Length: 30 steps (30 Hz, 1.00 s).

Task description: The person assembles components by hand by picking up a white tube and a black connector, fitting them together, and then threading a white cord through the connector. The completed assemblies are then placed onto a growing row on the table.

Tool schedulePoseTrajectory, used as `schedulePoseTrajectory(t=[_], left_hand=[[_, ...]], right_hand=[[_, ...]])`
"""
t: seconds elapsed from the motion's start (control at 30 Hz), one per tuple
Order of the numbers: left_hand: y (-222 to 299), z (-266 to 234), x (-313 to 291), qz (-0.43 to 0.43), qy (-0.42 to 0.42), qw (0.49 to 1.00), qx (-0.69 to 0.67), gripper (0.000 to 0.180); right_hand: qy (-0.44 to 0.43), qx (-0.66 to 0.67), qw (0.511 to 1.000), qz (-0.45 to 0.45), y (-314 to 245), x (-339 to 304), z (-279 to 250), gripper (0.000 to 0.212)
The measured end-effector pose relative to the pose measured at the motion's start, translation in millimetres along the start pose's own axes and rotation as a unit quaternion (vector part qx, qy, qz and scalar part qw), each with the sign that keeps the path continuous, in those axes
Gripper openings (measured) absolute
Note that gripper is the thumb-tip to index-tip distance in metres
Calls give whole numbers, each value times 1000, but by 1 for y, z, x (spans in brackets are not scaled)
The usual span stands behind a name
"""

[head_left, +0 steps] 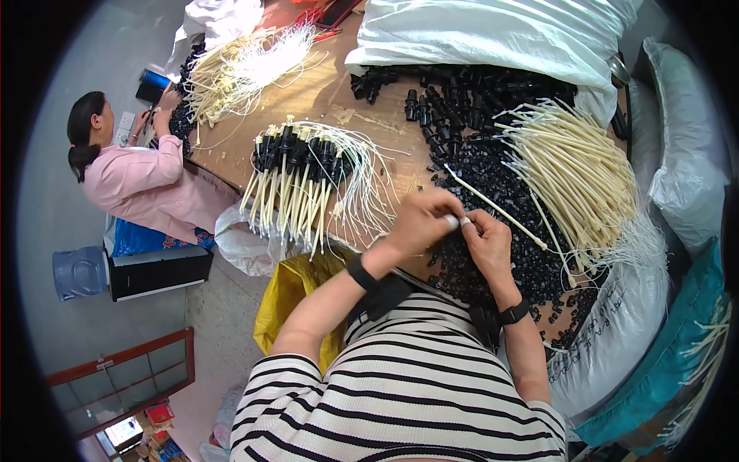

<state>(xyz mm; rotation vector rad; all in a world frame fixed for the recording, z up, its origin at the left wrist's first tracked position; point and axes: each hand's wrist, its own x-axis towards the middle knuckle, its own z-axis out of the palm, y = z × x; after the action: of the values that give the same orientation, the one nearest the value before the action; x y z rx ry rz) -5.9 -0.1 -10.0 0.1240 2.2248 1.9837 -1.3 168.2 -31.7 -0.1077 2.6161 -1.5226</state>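
Observation:
My left hand (422,221) and my right hand (488,240) meet over the table's front edge, fingertips pinched close together. White coverings show at the tips of both thumbs. Whatever lies between the fingers is too small to make out. Under and beyond them spreads a heap of small black plastic pieces (493,185). One cream rod (500,208) lies across that heap. A large bundle of cream rods (577,177) with thin white strings rests to the right. Left of my hands are several cream rods fitted with black connectors (296,158), their white strings trailing toward me.
A white sack (493,38) spills black connectors (462,92) at the far side. Another pile of cream rods (223,77) lies far left, near a person in pink (138,169) working there. Filled bags (616,339) crowd the right edge. A yellow bag (289,296) hangs below the front edge.

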Motion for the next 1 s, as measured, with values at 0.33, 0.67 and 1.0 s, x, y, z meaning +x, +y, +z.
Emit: schedulePoseTrajectory(t=[0.33,0.67,1.0], left_hand=[[6,8,-9,25,75,995,65,18],[-3,9,-5,-27,89,996,-9,12],[12,5,-3,247,22,942,227,37]], right_hand=[[158,-182,941,-236,-6,-7,2,13],[145,-225,916,-298,-11,-13,3,15],[-83,540,834,70,-9,-14,-30,16]])
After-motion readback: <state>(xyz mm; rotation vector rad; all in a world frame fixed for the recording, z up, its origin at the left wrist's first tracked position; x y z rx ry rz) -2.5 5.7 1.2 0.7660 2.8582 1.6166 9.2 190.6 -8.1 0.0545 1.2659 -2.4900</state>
